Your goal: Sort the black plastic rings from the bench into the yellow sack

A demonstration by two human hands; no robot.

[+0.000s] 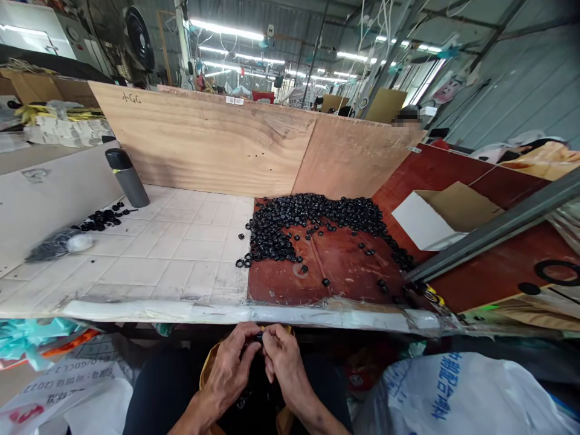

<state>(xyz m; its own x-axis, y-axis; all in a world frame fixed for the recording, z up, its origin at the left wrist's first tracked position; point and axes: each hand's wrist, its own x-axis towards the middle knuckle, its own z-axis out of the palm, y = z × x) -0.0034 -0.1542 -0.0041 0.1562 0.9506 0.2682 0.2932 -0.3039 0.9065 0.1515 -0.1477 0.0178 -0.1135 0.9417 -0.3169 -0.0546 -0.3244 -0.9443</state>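
Just below the table's front edge, my left hand and my right hand meet over my lap. Between their fingertips is a small black part, mostly covered by the fingers, and both hands pinch it. Beneath them a yellowish-edged bag or container sits between my knees, its dark inside hard to make out. On the reddish-brown board beyond my hands lies a big heap of small black ring-shaped pieces. A few loose pieces are scattered in front of the heap.
A grey bottle stands at the back left, near a plastic bag of black parts. To the right is an open white carton behind a slanted metal bar. Wooden panels wall the back; a person's head shows beyond.
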